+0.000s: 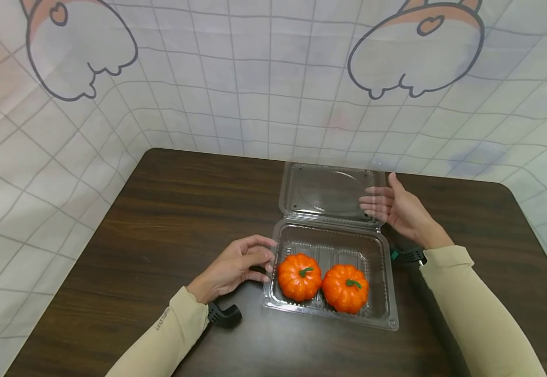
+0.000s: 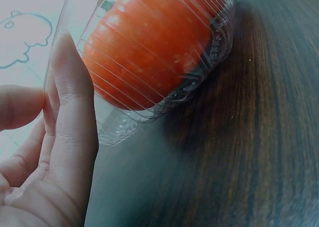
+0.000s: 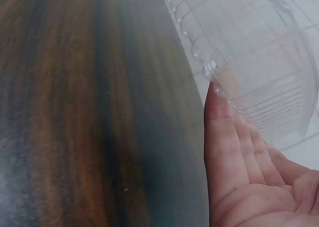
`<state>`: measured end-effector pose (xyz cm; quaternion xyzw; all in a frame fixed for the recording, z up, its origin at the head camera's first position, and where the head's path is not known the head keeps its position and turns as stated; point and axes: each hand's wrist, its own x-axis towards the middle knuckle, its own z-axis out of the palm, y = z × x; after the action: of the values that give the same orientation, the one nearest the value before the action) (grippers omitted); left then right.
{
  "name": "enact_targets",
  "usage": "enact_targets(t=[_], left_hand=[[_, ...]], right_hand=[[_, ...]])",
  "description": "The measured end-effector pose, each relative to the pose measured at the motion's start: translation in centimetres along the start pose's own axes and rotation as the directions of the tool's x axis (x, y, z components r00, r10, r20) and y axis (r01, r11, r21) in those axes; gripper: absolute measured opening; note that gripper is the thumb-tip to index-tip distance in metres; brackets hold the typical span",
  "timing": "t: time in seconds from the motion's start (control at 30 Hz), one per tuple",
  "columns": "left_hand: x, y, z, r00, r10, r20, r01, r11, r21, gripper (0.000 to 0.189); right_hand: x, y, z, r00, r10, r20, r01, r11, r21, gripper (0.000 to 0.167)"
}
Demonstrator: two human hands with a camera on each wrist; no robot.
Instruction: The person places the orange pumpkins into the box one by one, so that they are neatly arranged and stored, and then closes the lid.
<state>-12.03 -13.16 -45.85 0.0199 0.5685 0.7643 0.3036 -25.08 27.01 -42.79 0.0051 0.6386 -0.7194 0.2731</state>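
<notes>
A clear plastic clamshell container (image 1: 389,285) sits on the table with its hinged lid (image 1: 323,191) swung back. Two small orange pumpkins with green stems, one on the left (image 1: 297,285) and one on the right (image 1: 341,293), lie side by side in the base. My left hand (image 1: 238,266) pinches the base's left rim between thumb and fingers; the left wrist view shows the fingers (image 2: 75,107) against the see-through wall. At the lid's right edge, my right hand (image 1: 407,212) has straight fingers behind the clear plastic, its thumb raised apart.
The dark wood-grain table (image 1: 174,209) extends to both sides of the container. A white grid-patterned curtain (image 1: 245,89) with cartoon animal drawings hangs along the table's back edge and left side. Dark straps (image 1: 223,315) circle both wrists.
</notes>
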Motion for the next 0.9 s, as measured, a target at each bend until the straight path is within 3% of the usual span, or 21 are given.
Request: enact_targets(t=[0.23, 0.5, 0.9], left_hand=[[-0.1, 0.1, 0.2, 1.000, -0.010, -0.005, 0.010, 1.000, 0.002, 0.042], [0.2, 0.1, 0.1, 1.000, -0.016, 0.000, 0.016, 1.000, 0.010, 0.041], [1.0, 0.1, 0.1, 1.000, -0.029, -0.008, 0.029, 0.999, 0.017, 0.040]], right_hand=[[-0.2, -1.2, 0.0, 0.998, 0.017, 0.068, -0.025, 0.993, 0.119, 0.101], [-0.7, -2.6, 0.3, 0.996, 0.002, 0.088, -0.009, 0.996, 0.089, 0.109], [-1.5, -4.7, 0.3, 0.979, -0.041, 0.199, 0.017, 0.993, 0.120, 0.102]])
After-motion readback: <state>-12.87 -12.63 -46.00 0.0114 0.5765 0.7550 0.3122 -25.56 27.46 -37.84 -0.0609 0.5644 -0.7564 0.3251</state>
